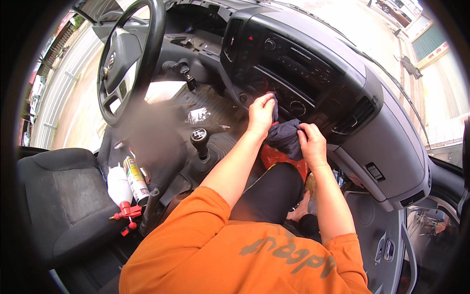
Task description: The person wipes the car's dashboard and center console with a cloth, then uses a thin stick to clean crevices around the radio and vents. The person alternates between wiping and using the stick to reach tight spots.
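Note:
A dark grey cloth (287,136) hangs bunched between my two hands, in front of the vehicle's centre console. My left hand (261,112) pinches one end of it, close to the climate control panel (281,95). On the other side, my right hand (312,143) grips the cloth's edge between thumb and fingers. A bit of red shows beside the cloth near my left fingers. Just below the cloth lies something red and shiny, like a plastic bag (273,156), partly covered by it. The car radio (297,62) sits above my hands in the dashboard.
The gear lever (200,141) rises left of my left forearm. A white pump spray bottle (119,185) with a red head and an aerosol can (136,180) lie beside the driver's seat (69,198). The steering wheel (126,62) is upper left; the glove box (374,171) is right.

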`<state>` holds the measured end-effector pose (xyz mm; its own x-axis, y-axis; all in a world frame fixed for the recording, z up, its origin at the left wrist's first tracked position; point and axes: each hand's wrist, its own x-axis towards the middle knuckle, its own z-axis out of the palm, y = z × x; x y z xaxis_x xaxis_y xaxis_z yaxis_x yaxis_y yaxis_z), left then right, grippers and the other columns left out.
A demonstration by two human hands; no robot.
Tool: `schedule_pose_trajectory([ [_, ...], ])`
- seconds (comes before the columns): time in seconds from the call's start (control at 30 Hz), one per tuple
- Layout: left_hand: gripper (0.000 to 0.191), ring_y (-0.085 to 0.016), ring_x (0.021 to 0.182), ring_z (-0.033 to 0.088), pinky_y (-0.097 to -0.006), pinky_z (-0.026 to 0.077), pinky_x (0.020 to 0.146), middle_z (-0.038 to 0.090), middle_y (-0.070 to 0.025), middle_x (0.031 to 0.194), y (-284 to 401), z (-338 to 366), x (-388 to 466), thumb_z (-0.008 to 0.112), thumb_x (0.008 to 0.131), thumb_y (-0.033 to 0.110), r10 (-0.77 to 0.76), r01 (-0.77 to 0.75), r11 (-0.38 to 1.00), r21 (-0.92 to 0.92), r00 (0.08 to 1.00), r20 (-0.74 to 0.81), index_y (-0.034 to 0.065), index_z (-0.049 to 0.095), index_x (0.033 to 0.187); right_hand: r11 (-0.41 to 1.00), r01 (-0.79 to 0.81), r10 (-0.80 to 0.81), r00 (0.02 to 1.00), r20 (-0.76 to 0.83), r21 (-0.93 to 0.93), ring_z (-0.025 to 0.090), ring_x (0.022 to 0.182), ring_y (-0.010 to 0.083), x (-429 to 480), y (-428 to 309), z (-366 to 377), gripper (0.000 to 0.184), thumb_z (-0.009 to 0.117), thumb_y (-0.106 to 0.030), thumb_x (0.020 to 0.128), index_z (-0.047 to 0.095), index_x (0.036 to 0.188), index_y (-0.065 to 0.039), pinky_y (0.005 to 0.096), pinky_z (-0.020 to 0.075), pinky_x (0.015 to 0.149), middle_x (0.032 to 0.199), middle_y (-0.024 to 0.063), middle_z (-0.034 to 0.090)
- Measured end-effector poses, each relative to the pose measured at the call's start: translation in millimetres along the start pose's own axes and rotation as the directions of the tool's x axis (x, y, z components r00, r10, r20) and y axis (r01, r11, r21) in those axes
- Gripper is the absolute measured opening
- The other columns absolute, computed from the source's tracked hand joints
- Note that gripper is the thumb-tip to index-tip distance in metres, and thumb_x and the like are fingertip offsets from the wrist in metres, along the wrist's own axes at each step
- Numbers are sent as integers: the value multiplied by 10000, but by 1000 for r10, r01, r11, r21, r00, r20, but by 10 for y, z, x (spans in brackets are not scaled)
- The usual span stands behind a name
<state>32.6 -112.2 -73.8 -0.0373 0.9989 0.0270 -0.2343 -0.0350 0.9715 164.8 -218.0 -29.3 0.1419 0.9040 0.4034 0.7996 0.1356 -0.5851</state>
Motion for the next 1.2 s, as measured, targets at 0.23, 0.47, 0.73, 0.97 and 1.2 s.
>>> schedule_pose_trajectory([
  [0.23,112,-232,815,595,-287,480,758,582,-83,850,196,-125,-32,643,798,71,262,-289,769,570,956,130,56,694,897,999,-33,33,997,67,7,603,777,293,10,-7,-11,148,630,-40,802,606,948,-25,319,484,709,846,125,588],
  [0.47,305,-323,946,544,-374,454,835,528,-146,1060,109,-162,173,637,781,39,617,-537,478,695,769,170,31,604,1084,983,-143,138,989,49,116,615,826,315,9,-44,13,149,644,-66,798,617,942,-38,337,491,729,891,118,612],
  [0.73,482,-372,1122,440,-431,354,977,435,-193,1251,-160,-111,94,550,773,-17,665,-527,366,767,725,180,8,490,1250,998,-38,35,997,64,43,610,805,306,6,-34,-10,163,650,-52,791,606,945,-21,328,490,719,875,127,602],
  [0.97,387,-361,1068,481,-412,386,943,489,-174,1209,-217,-136,128,569,792,-11,674,-480,395,783,731,109,-8,552,1178,1000,-28,28,997,79,7,607,811,320,-16,-33,-17,162,647,-56,794,600,946,-24,340,491,714,881,127,597],
  [1.2,227,-315,888,591,-364,487,780,574,-140,974,16,-430,380,591,816,26,560,-326,617,716,821,-109,26,626,1040,1000,-22,22,995,101,-3,607,833,321,-2,-15,-15,156,643,-79,799,603,944,-40,354,492,729,892,120,600],
])
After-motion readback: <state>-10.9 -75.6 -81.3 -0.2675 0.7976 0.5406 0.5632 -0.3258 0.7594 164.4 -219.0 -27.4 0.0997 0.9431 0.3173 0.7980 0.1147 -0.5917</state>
